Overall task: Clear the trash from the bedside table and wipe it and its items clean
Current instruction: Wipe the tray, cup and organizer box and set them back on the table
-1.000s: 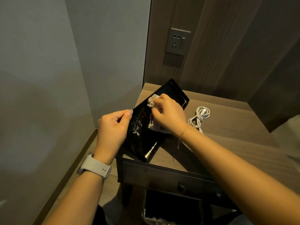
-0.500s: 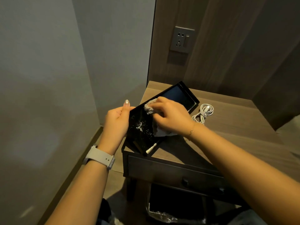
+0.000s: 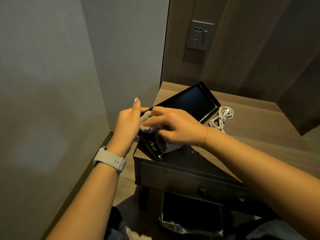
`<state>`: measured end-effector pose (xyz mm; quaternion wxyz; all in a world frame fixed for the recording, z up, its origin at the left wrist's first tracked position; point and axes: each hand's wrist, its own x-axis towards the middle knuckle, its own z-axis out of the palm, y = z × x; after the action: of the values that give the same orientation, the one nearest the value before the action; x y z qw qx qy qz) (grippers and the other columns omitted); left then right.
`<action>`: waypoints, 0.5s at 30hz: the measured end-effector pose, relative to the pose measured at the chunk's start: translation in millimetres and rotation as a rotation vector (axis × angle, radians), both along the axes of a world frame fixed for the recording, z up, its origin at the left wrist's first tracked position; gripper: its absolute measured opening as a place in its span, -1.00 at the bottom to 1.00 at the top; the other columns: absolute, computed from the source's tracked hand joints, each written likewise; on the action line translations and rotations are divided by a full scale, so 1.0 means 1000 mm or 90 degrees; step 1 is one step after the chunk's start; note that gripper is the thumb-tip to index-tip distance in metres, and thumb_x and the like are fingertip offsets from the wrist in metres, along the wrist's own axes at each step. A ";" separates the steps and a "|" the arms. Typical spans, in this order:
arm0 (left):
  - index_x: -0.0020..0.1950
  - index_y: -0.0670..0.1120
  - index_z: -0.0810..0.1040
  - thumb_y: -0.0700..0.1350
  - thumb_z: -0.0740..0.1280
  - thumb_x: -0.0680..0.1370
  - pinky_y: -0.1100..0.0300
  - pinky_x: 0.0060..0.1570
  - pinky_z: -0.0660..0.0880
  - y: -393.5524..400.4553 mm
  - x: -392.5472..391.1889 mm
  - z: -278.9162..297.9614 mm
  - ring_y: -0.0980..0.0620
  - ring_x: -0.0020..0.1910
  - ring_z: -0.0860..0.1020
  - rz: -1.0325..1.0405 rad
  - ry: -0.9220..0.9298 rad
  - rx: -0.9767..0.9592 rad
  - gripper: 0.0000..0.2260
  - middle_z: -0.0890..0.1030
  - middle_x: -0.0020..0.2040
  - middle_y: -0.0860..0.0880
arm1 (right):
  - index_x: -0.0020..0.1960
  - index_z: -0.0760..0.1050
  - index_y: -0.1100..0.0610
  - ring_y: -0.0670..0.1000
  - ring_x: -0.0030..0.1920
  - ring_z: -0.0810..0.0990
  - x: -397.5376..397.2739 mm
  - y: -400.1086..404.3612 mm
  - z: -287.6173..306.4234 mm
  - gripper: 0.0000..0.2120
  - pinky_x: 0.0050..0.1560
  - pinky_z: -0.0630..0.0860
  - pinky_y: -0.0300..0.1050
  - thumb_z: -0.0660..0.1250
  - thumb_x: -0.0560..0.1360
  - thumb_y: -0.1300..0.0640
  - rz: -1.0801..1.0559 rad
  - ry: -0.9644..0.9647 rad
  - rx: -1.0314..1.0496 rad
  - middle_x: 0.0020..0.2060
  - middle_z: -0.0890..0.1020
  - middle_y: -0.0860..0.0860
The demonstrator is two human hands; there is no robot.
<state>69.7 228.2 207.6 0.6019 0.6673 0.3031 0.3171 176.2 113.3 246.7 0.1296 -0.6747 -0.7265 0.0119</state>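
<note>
The left hand (image 3: 127,126) holds the black tray (image 3: 180,116) by its left edge, thumb pointing straight up along the rim; the fingers go behind the tray and are hidden, so how they wrap cannot be seen. The tray is tilted, its near end down on the front left corner of the worktop (image 3: 259,135), its far end raised toward the wall. Right beside that grip, the right hand (image 3: 174,126) presses a pale cloth (image 3: 152,129) against the tray's inner face, fingers curled over the bunched fabric — the cloth touches the left thumb's base and trails out below the right palm. Most of the tray's middle is covered by this hand and the cloth. Just under the cloth, a patch of light specks (image 3: 152,144) shows on the dark surface; what they are is hard to make out. The tray's far half is bare and dim.

Off to the right of the right wrist, a coiled white cable (image 3: 220,117) lies on the worktop, its near end hidden behind the arm. A thin bracelet (image 3: 205,137) sits on that wrist, a pale watch strap (image 3: 109,161) on the left. Below both forearms, under the drawer front (image 3: 181,181), a dark bin with a crinkled plastic liner (image 3: 183,226) is partly cut off by the right arm and deep in shadow. Above, a wall socket (image 3: 200,35).
</note>
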 end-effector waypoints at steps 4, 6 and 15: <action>-0.02 -0.07 0.68 0.14 0.15 0.61 -0.06 -0.07 0.57 -0.001 0.001 -0.006 -0.17 -0.14 0.64 0.005 0.016 0.040 -0.61 0.67 -0.18 -0.20 | 0.25 0.53 -0.06 -0.09 -0.08 0.45 0.000 -0.014 0.007 -0.64 -0.15 0.47 -0.15 0.24 0.49 0.18 0.051 -0.065 -0.080 -0.02 0.49 -0.03; -0.07 -0.12 0.68 0.16 0.22 0.58 -0.24 -0.05 0.55 -0.002 -0.001 -0.007 -0.34 -0.14 0.58 -0.009 0.004 0.057 -0.60 0.61 -0.17 -0.36 | 0.24 0.54 -0.10 -0.10 -0.06 0.43 0.002 -0.024 0.016 -0.65 -0.14 0.46 -0.15 0.23 0.51 0.17 0.076 -0.115 -0.142 0.00 0.48 -0.06; -0.09 -0.11 0.69 -0.05 0.34 0.56 0.09 -0.16 0.55 -0.009 0.004 -0.004 0.04 -0.21 0.63 -0.010 -0.030 0.078 -0.82 0.68 -0.23 -0.04 | 0.32 0.46 -0.10 -0.08 -0.06 0.43 0.001 -0.025 0.013 -0.60 -0.14 0.43 -0.19 0.22 0.51 0.16 0.028 -0.104 -0.123 0.01 0.46 -0.04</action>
<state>73.6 218.7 204.1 0.5694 0.6977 0.2634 0.3459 176.7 88.4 260.0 0.0039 -0.6666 -0.7448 0.0298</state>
